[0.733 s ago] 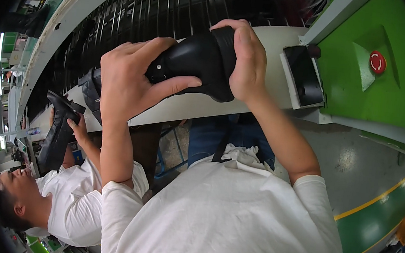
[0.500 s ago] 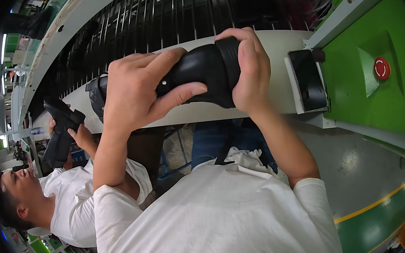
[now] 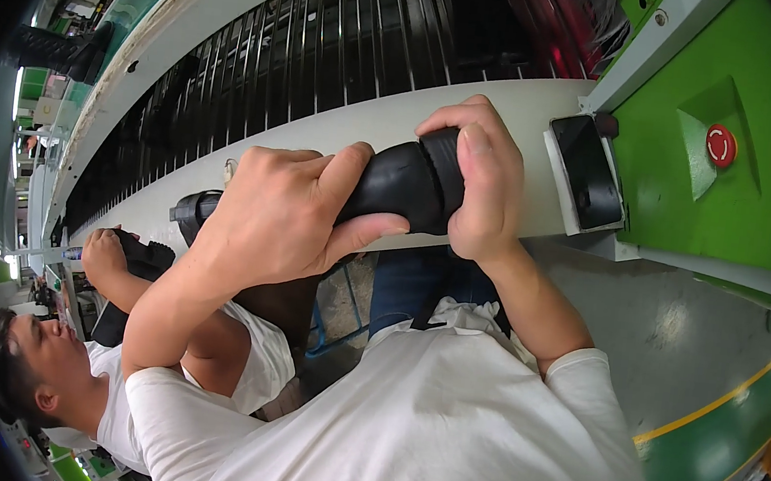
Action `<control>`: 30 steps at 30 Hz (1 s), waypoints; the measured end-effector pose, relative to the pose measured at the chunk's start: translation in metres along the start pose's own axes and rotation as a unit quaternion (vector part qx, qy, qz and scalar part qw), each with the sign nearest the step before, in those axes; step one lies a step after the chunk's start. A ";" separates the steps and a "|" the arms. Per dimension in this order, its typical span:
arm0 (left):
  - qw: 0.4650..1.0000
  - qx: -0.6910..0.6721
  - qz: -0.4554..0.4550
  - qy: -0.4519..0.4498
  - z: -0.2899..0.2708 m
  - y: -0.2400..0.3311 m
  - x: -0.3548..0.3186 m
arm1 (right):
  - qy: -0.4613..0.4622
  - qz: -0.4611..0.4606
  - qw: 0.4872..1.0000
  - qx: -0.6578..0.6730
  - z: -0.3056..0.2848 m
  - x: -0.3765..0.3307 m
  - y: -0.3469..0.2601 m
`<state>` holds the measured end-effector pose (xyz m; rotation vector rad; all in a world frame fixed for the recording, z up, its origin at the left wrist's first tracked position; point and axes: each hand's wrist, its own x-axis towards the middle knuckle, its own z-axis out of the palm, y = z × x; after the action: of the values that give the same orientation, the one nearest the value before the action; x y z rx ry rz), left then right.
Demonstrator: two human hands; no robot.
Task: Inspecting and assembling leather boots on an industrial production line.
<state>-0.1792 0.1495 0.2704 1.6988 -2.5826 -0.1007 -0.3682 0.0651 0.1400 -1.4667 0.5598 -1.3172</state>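
Both hands clamp one black part, held up in the middle of the view above the white rail of a conveyor. The left hand wraps its lower end, thumb pressed along the underside and fingers curled over the top. The right hand grips the upper end, where a ridged collar shows under the thumb. The hands sit close together on the part, nearly touching.

A green panel fills the upper right. On it a round red button sits in a recessed, lighter green diamond. Left of the panel, at the end of the rail, a dark rectangular screen in a white frame lies tilted. A yellow line curves across the green floor at lower right.

Black slats run across the conveyor behind the hands; red wiring at the top is blurred. The lower end of the part is covered by the left palm, so its shape there cannot be told. A second black piece peeks out behind the left wrist, mostly hidden. At lower left a co-worker's hand holds another dark object, partly cut off by the person's forearm.
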 end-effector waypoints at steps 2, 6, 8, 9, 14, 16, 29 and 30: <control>1.000 -0.003 0.007 0.002 -0.001 0.002 0.002 | -0.016 -0.014 0.999 -0.030 -0.002 0.000 -0.003; 1.000 0.011 0.028 -0.001 -0.002 0.005 0.010 | -0.007 -0.028 0.999 -0.014 -0.008 -0.002 0.008; 0.999 0.014 0.030 -0.001 -0.003 0.006 0.012 | 0.004 -0.012 1.000 0.001 -0.009 -0.003 0.010; 0.999 0.016 0.035 -0.002 -0.003 0.006 0.013 | 0.004 -0.012 1.000 0.002 -0.009 -0.003 0.009; 0.999 0.032 0.029 -0.013 -0.003 0.009 0.019 | -0.013 -0.059 0.998 -0.010 -0.015 0.003 0.008; 0.999 0.036 0.030 -0.014 -0.002 0.009 0.021 | -0.025 -0.070 0.997 -0.020 -0.019 0.007 0.010; 0.997 0.066 0.015 0.032 0.002 0.011 0.040 | -0.026 -0.110 0.991 -0.068 -0.026 0.017 0.009; 0.997 0.062 0.010 0.036 0.002 0.007 0.042 | -0.033 -0.110 0.991 -0.070 -0.024 0.015 0.006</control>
<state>-0.2026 0.1142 0.2688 1.6819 -2.6015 0.1237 -0.3835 0.0408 0.1376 -1.7199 0.4646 -1.4159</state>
